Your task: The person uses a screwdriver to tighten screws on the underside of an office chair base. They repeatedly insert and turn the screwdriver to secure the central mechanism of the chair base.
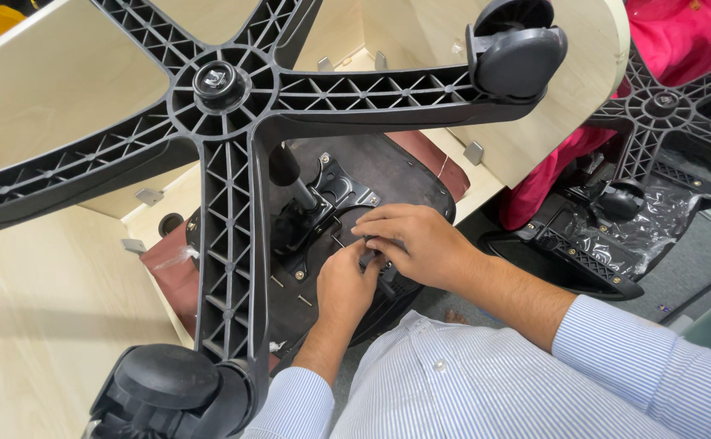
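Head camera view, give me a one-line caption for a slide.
Both hands, left and right, work at the metal plate under an upturned office chair seat, beneath its black star base.

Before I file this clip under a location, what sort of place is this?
Probably an office or furniture assembly area: an upturned office chair with star base and caster, pale wooden desk panels, and a second chair base nearby.
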